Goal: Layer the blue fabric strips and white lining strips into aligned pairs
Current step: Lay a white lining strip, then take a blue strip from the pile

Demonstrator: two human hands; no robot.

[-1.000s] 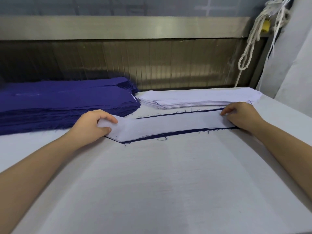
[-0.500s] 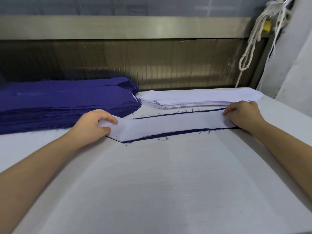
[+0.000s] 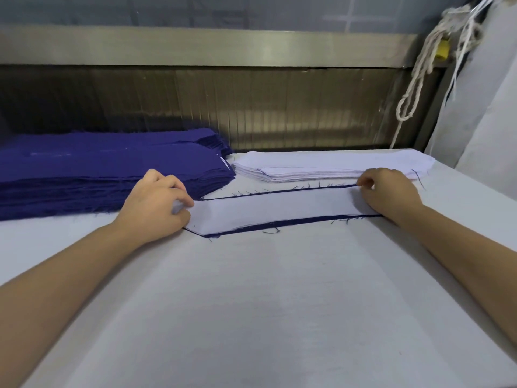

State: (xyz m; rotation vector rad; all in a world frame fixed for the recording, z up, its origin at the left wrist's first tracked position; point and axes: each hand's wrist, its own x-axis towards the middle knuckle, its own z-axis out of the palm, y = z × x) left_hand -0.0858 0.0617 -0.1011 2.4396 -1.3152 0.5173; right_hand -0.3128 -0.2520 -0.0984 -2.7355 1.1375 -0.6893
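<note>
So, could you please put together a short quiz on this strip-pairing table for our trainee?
1. True or false: the white strip lies on top of a blue strip.
2. Which part of the white strip does the left hand pinch? A: its left end; B: its middle; C: its right end.
3. Fill in: the pile just behind the right hand is ___ in colour.
Key: 1 true; 2 A; 3 white.
</note>
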